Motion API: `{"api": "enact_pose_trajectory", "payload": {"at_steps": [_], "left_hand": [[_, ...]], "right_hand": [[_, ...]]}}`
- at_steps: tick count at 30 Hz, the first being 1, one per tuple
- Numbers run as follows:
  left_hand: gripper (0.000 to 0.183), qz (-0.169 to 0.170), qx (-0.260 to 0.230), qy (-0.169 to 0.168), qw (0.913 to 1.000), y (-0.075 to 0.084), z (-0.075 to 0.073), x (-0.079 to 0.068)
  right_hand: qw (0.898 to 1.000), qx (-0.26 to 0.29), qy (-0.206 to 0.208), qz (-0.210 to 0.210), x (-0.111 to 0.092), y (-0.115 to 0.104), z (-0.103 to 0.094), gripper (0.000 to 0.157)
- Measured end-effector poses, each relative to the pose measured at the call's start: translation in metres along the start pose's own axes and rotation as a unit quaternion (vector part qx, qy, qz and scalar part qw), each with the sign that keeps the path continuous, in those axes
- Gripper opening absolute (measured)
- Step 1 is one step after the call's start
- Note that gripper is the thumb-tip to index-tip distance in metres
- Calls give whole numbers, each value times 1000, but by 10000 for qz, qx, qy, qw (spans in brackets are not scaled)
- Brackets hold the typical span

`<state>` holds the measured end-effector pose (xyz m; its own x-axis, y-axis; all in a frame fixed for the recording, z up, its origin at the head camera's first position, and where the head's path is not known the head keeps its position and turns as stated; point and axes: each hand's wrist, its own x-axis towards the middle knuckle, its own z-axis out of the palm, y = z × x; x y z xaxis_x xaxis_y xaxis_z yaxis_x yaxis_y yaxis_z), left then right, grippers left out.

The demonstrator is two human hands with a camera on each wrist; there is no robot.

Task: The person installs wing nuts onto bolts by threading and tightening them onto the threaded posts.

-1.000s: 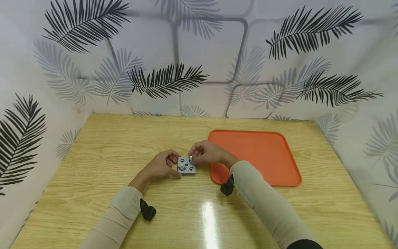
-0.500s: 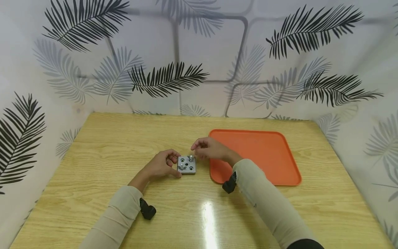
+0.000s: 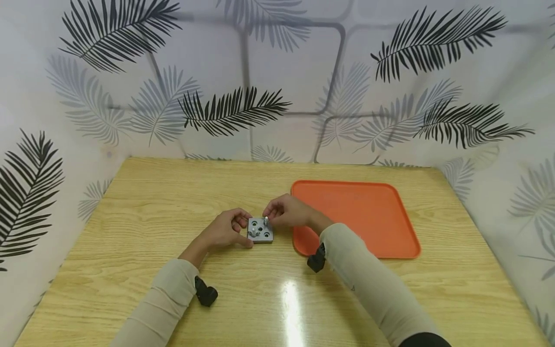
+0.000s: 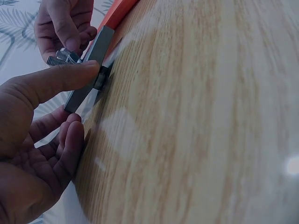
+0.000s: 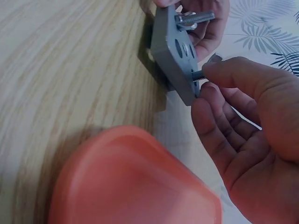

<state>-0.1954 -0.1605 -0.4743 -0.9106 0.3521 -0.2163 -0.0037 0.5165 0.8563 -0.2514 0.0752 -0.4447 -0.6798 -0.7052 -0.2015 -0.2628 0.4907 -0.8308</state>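
A square grey metal plate [image 3: 261, 224] with several holes lies before me on the table. My left hand [image 3: 223, 230] holds its left side between thumb and fingers. Two threaded bolts stick up from it. The near-left bolt [image 3: 254, 232] carries a wing nut [image 5: 189, 25], plain in the right wrist view. At the far-right bolt [image 3: 266, 220], my right hand [image 3: 291, 212] pinches the other wing nut with thumb and fingertips, which mostly hide it. Beneath the plate, a bolt head [image 4: 101, 78] shows in the left wrist view.
An orange tray [image 3: 364, 212] lies to the right, partly under my right forearm. The wood-grain table [image 3: 182, 183] meets a leaf-patterned backdrop [image 3: 277, 67] at the back and sides. Each wrist wears a black camera [image 3: 205, 293].
My right hand lifted slightly off the far-right wing nut, baring it half a second ago, and has come back down onto it. My left hand and the plate have stayed put.
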Motion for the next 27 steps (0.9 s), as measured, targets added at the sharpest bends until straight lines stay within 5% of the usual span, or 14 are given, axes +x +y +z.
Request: {"api": "enact_pose_trajectory", "payload": {"at_steps": [5, 16, 27], "left_hand": [[61, 72, -24, -23, 10000, -1, 0, 0], [61, 87, -34, -48, 9999, -1, -1, 0], [61, 59, -46, -32, 10000, 0, 0, 0]], "right_hand": [[9998, -155, 107, -20, 0, 0, 2, 11], [9986, 36, 432, -290, -4, 7, -12, 24], [9985, -108, 148, -524, -2, 6, -10, 22]]}}
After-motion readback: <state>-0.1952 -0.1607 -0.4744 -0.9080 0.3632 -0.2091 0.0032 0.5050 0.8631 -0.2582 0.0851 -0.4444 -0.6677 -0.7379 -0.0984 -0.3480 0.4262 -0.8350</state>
